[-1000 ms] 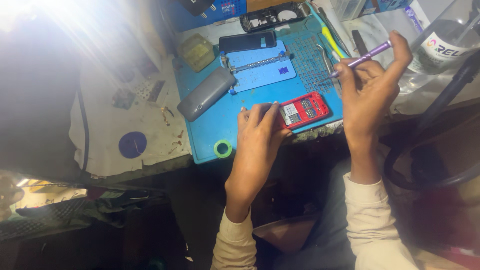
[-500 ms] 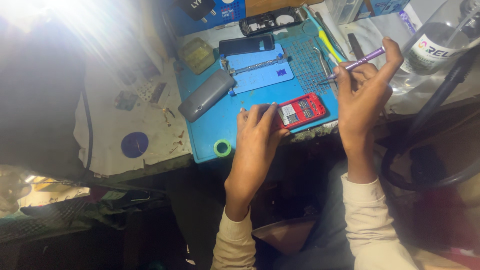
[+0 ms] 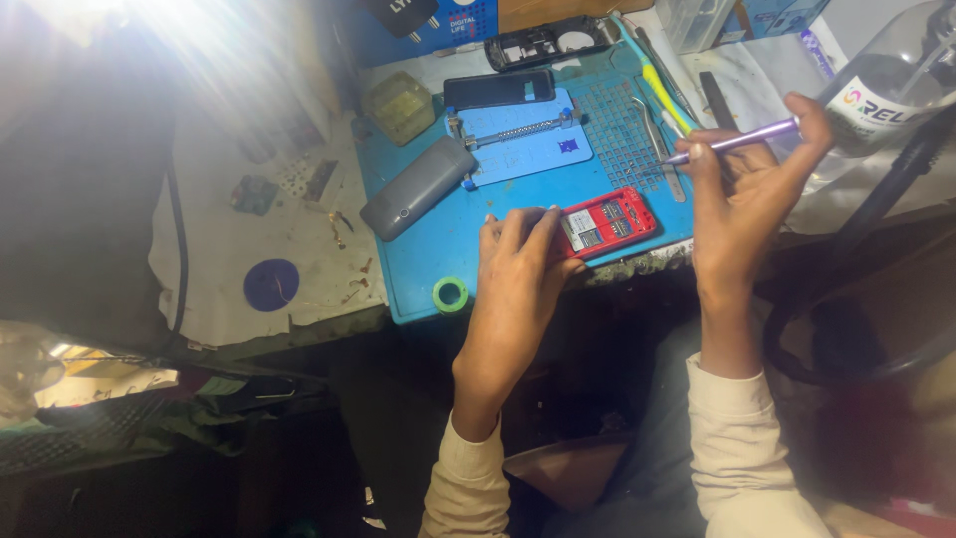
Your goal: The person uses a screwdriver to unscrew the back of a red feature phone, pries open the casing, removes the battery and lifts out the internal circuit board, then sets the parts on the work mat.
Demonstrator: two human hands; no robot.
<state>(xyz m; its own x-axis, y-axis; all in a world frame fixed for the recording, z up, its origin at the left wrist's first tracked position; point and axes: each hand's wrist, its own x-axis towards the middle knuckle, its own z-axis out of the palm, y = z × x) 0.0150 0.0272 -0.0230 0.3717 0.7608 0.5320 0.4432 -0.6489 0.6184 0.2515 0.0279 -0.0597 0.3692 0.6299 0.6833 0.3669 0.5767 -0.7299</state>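
Left hand (image 3: 513,269): fingers extended and held close together, tips pressed flat on the left end of a red opened phone body (image 3: 603,222), steadying it. The red unit lies tilted on the blue work mat (image 3: 438,249), close to the mat's front edge and toward its front right corner; its inner board faces up.

Right hand (image 3: 742,204): thumb and fingers pinch a slim purple-handled screwdriver (image 3: 737,139), held above the mat's right edge, tip pointing left, clear of the red unit.

On the mat, outward from the hands: a small green tape roll (image 3: 450,294) at the front edge, just left of the left wrist; a grey phone back cover (image 3: 416,201) lying diagonally at the left side; a light blue holding fixture (image 3: 523,144) at mid-mat; a black phone (image 3: 498,90) behind it at the rear edge; metal tweezers (image 3: 652,134) and a yellow-handled tool (image 3: 662,92) along the right side. A clear plastic bottle (image 3: 886,90) stands beyond the right hand, off the mat.
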